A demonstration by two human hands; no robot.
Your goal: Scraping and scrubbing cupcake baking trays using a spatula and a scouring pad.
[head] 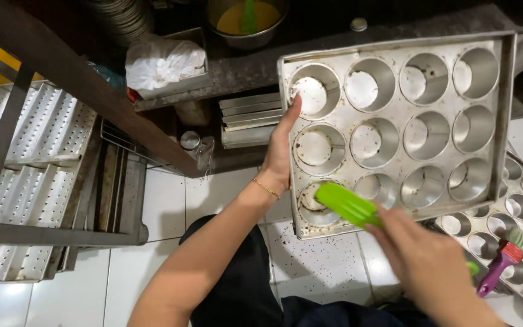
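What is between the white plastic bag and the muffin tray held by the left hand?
In the head view, stacked flat metal trays lie between white plastic bag and muffin tray, under the counter edge.

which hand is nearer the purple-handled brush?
Right. The right hand, holding a green brush, is just left of the purple-handled brush; the left hand grips the muffin tray's far left edge.
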